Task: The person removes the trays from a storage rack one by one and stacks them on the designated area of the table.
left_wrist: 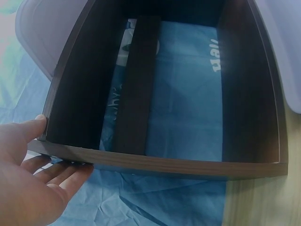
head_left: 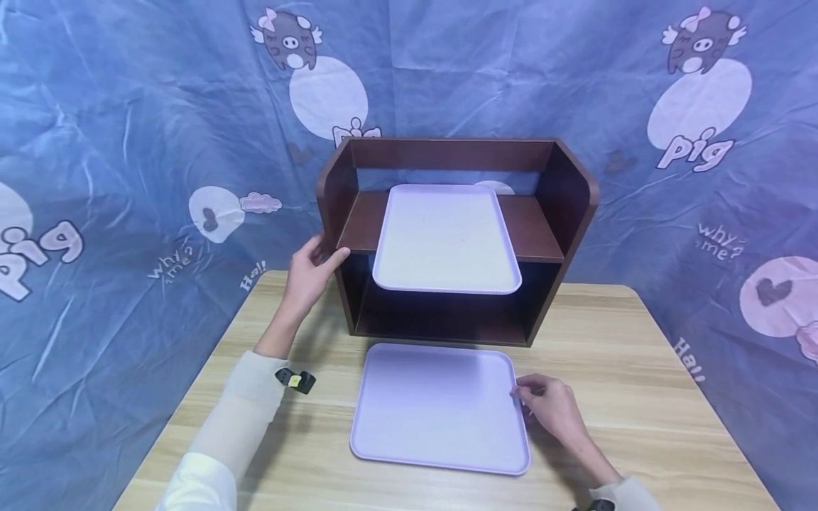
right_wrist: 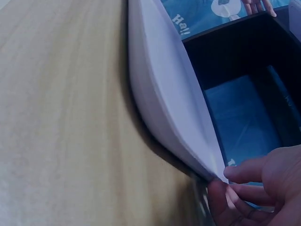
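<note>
A dark brown two-tier wooden shelf [head_left: 447,155] stands at the back of the table. My left hand [head_left: 308,273] grips its left side panel [left_wrist: 178,165], thumb at the front edge by the middle board and fingers round the outer face. One pale lilac tray [head_left: 447,238] lies on the middle board, its near end jutting past the front. A second lilac tray [head_left: 441,408] lies on the table before the shelf. My right hand [head_left: 551,406] pinches this tray's right rim; in the right wrist view the thumb [right_wrist: 247,172] is over the rim and the fingers curl beneath.
The light wood table [head_left: 613,355] extends on both sides of the shelf. Blue printed cloth [head_left: 140,142] hangs behind and to the sides. The shelf's lower compartment [head_left: 441,316] lies in shadow under the jutting tray.
</note>
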### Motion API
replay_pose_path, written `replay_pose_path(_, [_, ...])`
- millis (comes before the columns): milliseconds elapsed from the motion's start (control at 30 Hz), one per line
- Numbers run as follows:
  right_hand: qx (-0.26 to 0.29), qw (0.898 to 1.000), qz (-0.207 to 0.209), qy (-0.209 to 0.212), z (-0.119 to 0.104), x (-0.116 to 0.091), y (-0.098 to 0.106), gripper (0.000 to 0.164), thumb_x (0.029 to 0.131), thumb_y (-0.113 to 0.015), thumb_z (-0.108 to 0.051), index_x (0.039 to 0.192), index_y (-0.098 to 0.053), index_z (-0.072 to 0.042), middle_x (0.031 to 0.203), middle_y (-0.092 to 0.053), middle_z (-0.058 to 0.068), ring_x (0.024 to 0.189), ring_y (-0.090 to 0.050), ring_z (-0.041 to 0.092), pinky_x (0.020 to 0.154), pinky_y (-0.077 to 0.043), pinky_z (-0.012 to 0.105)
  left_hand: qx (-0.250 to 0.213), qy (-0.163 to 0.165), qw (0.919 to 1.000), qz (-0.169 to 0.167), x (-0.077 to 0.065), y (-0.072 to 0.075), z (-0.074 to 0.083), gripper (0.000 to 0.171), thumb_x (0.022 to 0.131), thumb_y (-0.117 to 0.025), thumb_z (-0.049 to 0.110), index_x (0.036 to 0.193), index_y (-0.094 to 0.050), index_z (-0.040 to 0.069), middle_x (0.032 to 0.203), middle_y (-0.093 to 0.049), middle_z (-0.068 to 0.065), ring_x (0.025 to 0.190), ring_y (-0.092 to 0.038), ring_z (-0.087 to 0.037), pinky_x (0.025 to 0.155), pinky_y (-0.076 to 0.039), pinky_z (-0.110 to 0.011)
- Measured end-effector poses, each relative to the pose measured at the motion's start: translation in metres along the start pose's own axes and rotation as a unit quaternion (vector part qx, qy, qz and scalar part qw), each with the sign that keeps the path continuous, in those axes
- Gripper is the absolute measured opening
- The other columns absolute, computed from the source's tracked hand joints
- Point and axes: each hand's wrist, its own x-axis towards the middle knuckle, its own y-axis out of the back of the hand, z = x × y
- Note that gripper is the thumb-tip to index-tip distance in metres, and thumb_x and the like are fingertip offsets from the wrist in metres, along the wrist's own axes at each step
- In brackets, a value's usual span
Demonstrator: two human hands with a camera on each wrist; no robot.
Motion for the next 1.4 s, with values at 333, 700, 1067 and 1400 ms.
replay_pose_path(333, [0.082,0.997,0.007,-0.004,-0.025,0.000,0.011,0.018,0.099,-0.068,0.001,0.114,-0.077,0.007,0.082,-0.077,0.016,0.058,-0.067,0.016,0.052,-0.063,0.031,-0.001,-0.001,1.0000,0.001,0.000,0.000,0.001,0.063,0.098,-0.080,0.025,0.152,-0.056,0.003,0.151,-0.061,-0.022,0.146,-0.056,-0.030,0.122,-0.048,-0.039])
replay_pose_path(700, [0.170,0.985,0.004,0.027,-0.062,0.000,0.019,0.024,0.105,-0.062,-0.004,0.121,-0.069,0.012,0.093,-0.079,0.021,0.070,-0.076,0.015,0.067,-0.068,0.035,-0.002,-0.002,1.0000,0.004,-0.001,0.001,0.001,0.061,0.099,-0.079,0.024,0.151,-0.057,0.002,0.149,-0.062,-0.023,0.145,-0.057,-0.030,0.122,-0.048,-0.041])
replay_pose_path(1067, [0.226,0.971,-0.019,0.073,-0.085,0.005,0.019,0.023,0.106,-0.060,-0.003,0.121,-0.066,0.014,0.104,-0.077,0.025,0.086,-0.080,0.018,0.082,-0.069,0.033,-0.011,-0.003,0.9999,-0.003,-0.001,0.001,0.001,0.062,0.099,-0.079,0.023,0.152,-0.056,0.001,0.151,-0.061,-0.023,0.146,-0.056,-0.030,0.122,-0.048,-0.040])
replay_pose_path(1400, [0.262,0.955,-0.060,0.129,-0.114,0.006,0.021,0.031,0.108,-0.062,-0.009,0.130,-0.063,0.013,0.119,-0.077,0.024,0.104,-0.080,0.021,0.096,-0.065,0.032,-0.010,-0.005,0.9999,-0.005,-0.001,0.001,0.000,0.061,0.099,-0.079,0.024,0.151,-0.057,0.002,0.151,-0.062,-0.022,0.146,-0.056,-0.030,0.122,-0.048,-0.041])
